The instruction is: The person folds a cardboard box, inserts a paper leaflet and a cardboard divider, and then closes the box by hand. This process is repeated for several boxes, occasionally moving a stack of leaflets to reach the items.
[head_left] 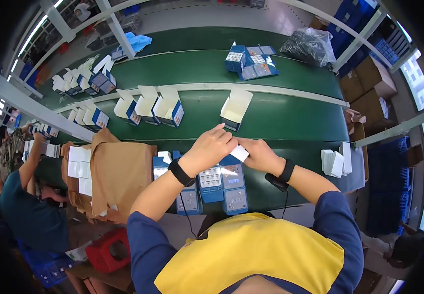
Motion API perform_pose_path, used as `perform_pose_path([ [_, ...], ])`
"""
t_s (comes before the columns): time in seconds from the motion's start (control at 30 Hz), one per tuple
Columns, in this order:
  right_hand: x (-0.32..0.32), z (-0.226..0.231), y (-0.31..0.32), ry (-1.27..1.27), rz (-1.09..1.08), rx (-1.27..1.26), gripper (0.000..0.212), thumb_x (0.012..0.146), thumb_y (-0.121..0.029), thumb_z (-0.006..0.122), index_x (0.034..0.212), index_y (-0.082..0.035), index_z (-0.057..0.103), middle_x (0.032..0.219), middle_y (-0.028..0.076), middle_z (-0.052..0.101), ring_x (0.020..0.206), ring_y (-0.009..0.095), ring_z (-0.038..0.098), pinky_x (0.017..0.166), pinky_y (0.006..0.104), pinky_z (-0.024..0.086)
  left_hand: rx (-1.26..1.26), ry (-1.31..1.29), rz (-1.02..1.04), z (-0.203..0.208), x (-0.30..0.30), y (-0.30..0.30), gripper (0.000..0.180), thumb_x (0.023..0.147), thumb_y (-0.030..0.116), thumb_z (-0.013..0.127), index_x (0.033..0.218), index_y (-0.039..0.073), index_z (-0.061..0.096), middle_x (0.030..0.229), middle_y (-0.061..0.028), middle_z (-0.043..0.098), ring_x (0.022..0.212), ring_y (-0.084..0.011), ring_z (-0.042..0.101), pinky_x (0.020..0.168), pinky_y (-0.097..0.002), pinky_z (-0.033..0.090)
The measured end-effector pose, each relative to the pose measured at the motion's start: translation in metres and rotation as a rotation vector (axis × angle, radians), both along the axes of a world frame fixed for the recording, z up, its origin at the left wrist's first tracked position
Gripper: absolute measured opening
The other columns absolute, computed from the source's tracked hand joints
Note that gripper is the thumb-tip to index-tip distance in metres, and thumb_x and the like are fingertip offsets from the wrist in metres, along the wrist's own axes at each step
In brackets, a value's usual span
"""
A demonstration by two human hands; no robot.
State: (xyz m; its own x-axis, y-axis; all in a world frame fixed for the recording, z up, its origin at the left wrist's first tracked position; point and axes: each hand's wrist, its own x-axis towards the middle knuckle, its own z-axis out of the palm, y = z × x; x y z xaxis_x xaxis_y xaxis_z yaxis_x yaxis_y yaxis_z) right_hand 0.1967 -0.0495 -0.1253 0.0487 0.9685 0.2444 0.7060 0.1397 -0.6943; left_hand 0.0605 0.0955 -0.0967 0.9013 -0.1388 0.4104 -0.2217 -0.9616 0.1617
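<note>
- Head view: a long green counter (285,117) stretches across a workplace, before a person in a yellow-and-navy shirt (251,250).
- A brown bag (124,166) sits at left beside the counter, white packs (78,166) showing at its opening.
- Flat boxes (211,183), blue and printed, lie in front of the shirt, near the left forearm.
- Three open boxes (170,110) stand in a row beyond, lids raised; a lone box (235,108) stands open just past the hands.
- The left hand (211,147) is half closed, fingers bent; its grip is hidden, its hold impossible to tell.
- The right hand (261,156) is nearly closed on a white piece (240,153), which sits between both hands.
- A white stack (332,163) stands at right.
</note>
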Motion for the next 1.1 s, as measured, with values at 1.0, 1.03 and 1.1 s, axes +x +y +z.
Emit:
perform_pose_path([
  [1.0,0.070,-0.095,0.105,-0.816,-0.486,-0.291,0.067,0.073,-0.003,0.055,0.135,-0.017,0.035,0.073,0.017,0.058,0.058,0.031,0.061,0.051,0.0396,0.051,-0.841,0.226,0.822,-0.184,0.105,0.062,0.024,0.081,0.015,0.048,0.095,-0.004,0.054,0.082,-0.0261,0.062,0.077,-0.0431,0.061,0.073,-0.0495,0.048],
  [1.03,0.067,-0.096,0.108,-0.883,-0.515,-0.348,0.063,0.073,-0.005,0.056,0.132,-0.016,0.039,0.071,0.015,0.058,0.058,0.029,0.061,0.050,0.0397,0.050,-0.842,0.202,0.824,-0.184,0.103,0.061,0.024,0.081,0.016,0.048,0.095,-0.004,0.054,0.081,-0.0264,0.062,0.077,-0.0437,0.061,0.073,-0.0498,0.048],
  [1.1,0.060,-0.107,0.118,-0.899,-0.496,-0.376,0.059,0.074,-0.007,0.056,0.130,-0.013,0.040,0.070,0.015,0.059,0.058,0.028,0.062,0.049,0.0387,0.050,-0.841,0.209,0.808,-0.184,0.096,0.062,0.024,0.082,0.016,0.047,0.095,-0.003,0.054,0.081,-0.0267,0.062,0.077,-0.0437,0.060,0.073,-0.0501,0.048],
])
